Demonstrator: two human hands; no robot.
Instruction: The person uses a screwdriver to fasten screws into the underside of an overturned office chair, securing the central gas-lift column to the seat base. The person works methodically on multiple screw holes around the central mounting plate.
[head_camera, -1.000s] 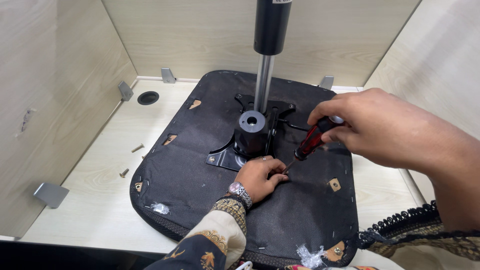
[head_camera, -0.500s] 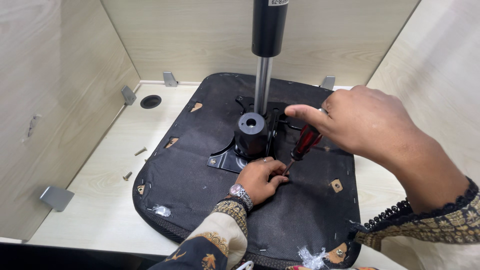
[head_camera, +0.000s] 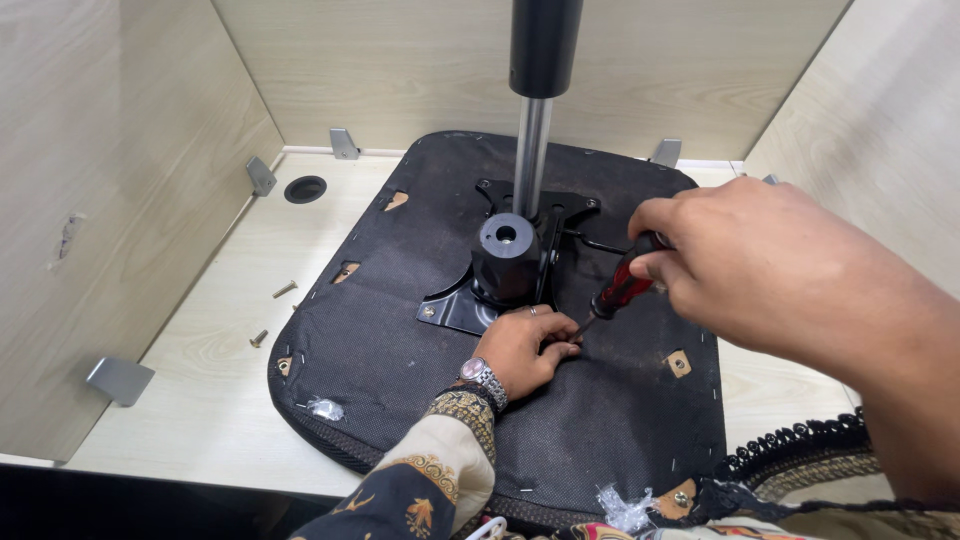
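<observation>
A red-handled screwdriver (head_camera: 622, 289) is gripped in the closed right hand (head_camera: 745, 262), its shaft slanted down toward the fingers of the left hand (head_camera: 522, 349). The left hand is laid on the upturned black seat base (head_camera: 400, 350), fingertips pinched narrow at the screwdriver tip (whether a screw is held there cannot be told). Just beside it, the black mounting plate (head_camera: 450, 308) with its cylindrical hub (head_camera: 505, 255) and chrome gas-lift column (head_camera: 531, 155) is seen; the plate's right part is partly hidden by the right hand. Two loose screws (head_camera: 272, 313) are left on the wooden board (head_camera: 210, 400) to the left, near a round cable hole (head_camera: 305, 188) and metal corner brackets (head_camera: 118, 379).
</observation>
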